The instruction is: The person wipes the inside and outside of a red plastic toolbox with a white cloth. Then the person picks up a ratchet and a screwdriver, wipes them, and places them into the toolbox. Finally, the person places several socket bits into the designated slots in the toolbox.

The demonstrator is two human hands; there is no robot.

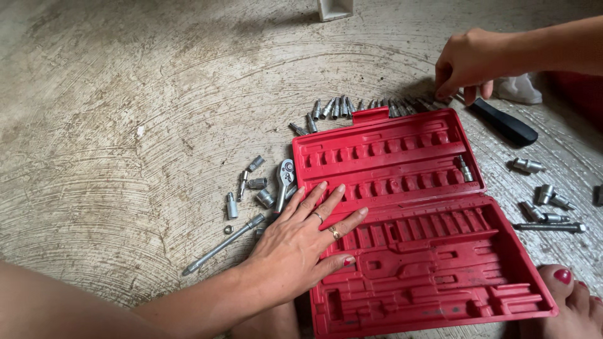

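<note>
An open red plastic socket-set case (433, 251) lies on a concrete floor, almost all its slots bare; one small metal bit (464, 168) sits in its upper half. My left hand (301, 242) lies flat, fingers spread, on the case's left edge, holding nothing, with rings on two fingers. My right hand (468, 63) reaches beyond the case's far right corner, fingertips pinched down at the end of a row of sockets (367, 105); whether it grips one is unclear. A ratchet head (286, 176) lies just left of the case.
Loose sockets (254, 185) and a long extension bar (223, 245) lie left of the case. More sockets and a bar (549, 216) lie to the right, with a black handle (505, 123). My toes (571, 295) sit at the lower right. A white object (335, 9) stands at the top.
</note>
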